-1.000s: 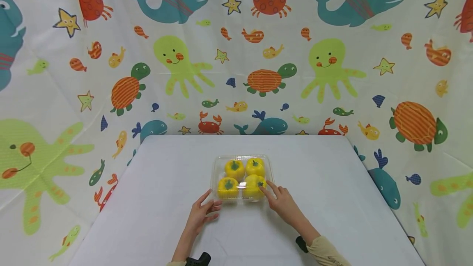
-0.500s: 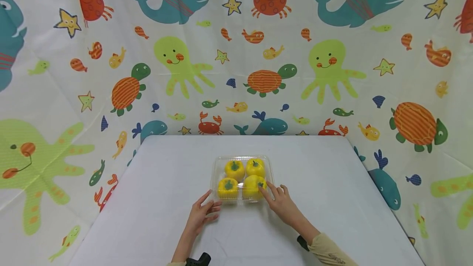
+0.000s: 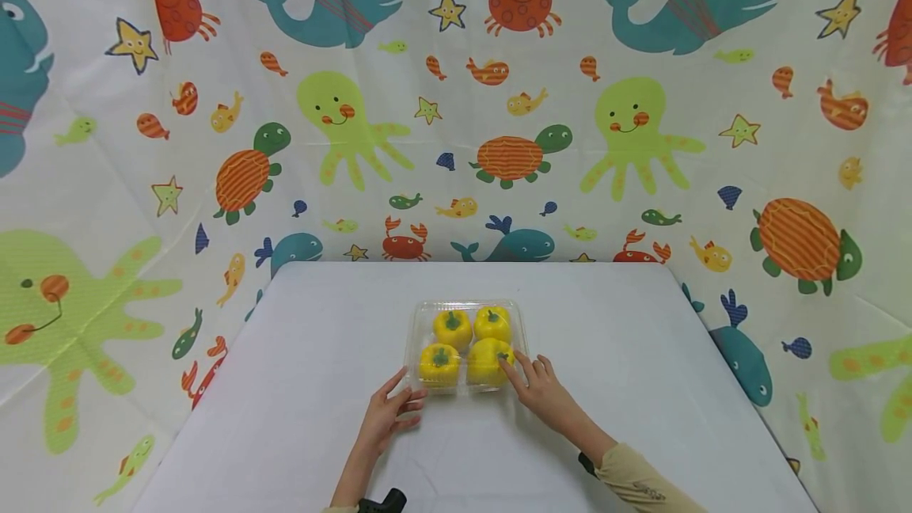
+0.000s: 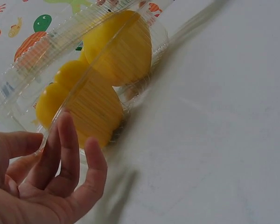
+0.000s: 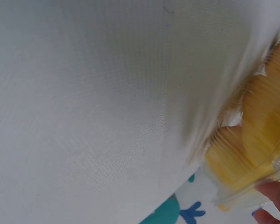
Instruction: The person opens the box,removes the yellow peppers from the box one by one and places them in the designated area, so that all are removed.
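Note:
A clear plastic container (image 3: pixel 521 323) with several yellow bell peppers (image 3: pixel 439 364) in it is at the middle of the white table. My left hand (image 3: pixel 388 412) pinches the rim at its near left corner with thumb and forefinger; the other fingers are spread loosely below, as the left wrist view shows. At the near right corner, my right hand (image 3: pixel 541 386) grips the rim, thumb close by the front right pepper (image 3: pixel 488 362). Only that hand's fingertips (image 5: pixel 273 191) appear in the right wrist view, at the container's edge.
A white cloth covers the table (image 3: pixel 321 323). Behind it and along both sides hangs a curtain (image 3: pixel 442 125) printed with sea animals. Dark straps with small devices (image 3: pixel 382 500) sit on the wrists.
The container's near edge has shifted very slightly toward me, and the glare across its front has faded. My right sleeve has moved a little rightward; both hands keep their hold.

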`<state>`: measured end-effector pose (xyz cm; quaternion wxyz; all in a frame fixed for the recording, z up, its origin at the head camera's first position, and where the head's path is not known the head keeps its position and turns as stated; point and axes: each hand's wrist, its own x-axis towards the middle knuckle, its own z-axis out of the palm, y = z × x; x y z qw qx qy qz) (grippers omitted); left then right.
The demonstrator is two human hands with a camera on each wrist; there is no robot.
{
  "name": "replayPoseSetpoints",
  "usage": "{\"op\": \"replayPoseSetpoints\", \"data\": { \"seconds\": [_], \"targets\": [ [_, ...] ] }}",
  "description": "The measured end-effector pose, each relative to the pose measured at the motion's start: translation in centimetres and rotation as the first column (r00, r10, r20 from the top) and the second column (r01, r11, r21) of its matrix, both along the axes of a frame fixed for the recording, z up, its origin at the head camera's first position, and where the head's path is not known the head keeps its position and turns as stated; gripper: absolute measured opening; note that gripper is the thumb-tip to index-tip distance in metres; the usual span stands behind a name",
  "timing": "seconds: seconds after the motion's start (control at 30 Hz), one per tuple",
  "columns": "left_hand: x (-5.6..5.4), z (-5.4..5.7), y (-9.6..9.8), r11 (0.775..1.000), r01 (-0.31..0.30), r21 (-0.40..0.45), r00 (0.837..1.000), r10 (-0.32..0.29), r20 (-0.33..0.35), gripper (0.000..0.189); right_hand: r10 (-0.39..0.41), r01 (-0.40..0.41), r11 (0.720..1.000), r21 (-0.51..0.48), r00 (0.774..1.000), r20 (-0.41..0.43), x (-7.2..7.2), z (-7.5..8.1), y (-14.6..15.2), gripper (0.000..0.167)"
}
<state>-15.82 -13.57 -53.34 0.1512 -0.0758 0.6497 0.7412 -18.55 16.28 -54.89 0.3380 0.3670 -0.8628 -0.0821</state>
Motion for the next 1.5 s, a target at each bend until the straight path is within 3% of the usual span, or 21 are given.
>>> {"op": "replayPoseSetpoints", "data": {
  "seconds": [0.2, 0.53, 1.03, 1.3, 1.5],
  "targets": [
    [0.0, -0.1, 0.0, 1.0, -0.002, 0.0, 1.0, 0.002, -0.007, 0.053, 0.001, -0.002, 1.0, 0.025, 0.999, 0.044, -0.1, -0.1, 0.1, 0.056],
    [0.0, -0.1, 0.0, 1.0, -0.01, -0.004, 1.0, 0.01, 0.003, 0.053, 0.0, 0.0, 1.0, -0.004, 1.0, 0.029, -0.3, -0.4, 0.1, 0.082],
    [-0.1, -0.1, -0.1, 1.0, 0.001, -0.007, 1.0, -0.001, -0.002, 0.052, 0.025, -0.025, 1.0, -0.009, 0.999, 0.023, -0.4, -0.1, 0.3, 0.082],
    [-1.0, -2.5, -0.4, 1.0, -0.017, -0.009, 1.0, 0.017, -0.005, 0.054, 0.021, -0.021, 1.0, 0.017, 1.0, 0.008, -0.5, 0.0, 0.5, 0.078],
    [-1.0, -2.8, -0.5, 0.999, -0.029, -0.027, 0.999, 0.029, -0.02, 0.054, 0.023, -0.023, 1.0, 0.011, 1.0, -0.007, -0.5, -0.1, 0.4, 0.079]
  ]
}}
